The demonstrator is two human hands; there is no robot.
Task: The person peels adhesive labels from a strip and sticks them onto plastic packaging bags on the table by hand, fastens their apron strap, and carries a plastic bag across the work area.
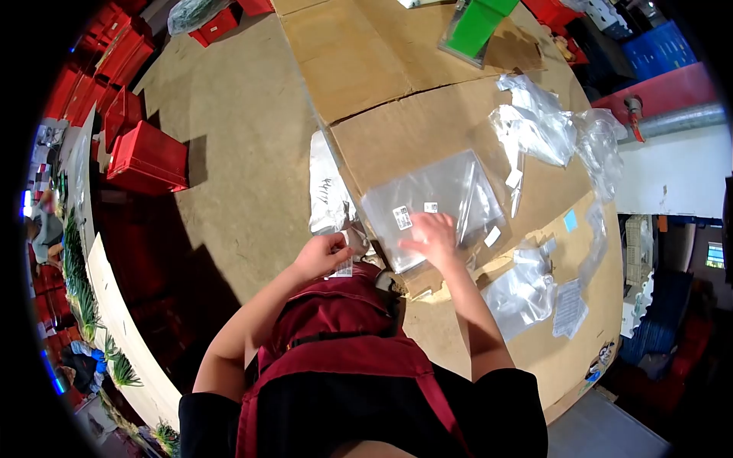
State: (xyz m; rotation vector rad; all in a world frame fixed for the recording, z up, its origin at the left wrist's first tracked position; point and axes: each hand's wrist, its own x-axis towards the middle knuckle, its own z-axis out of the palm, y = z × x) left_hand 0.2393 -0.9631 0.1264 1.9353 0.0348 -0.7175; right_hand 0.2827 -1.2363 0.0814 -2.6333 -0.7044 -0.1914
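Left hand: fingers closed on a small white paper label, print illegible. Just beyond, a white sheet bears dark handwriting, unclear. Flat, glossy, clear plastic bags, white-stickered, lie on brown cardboard. Right hand over them: fingers spread, gripping nothing visible.

- Past the clear bags below my right hand, I could reach forward over flat cardboard.
- Crumpled plastic obstructs my forward-right path (bulky, sprawling stuff).
- Farther ahead, a green panel blocks me.
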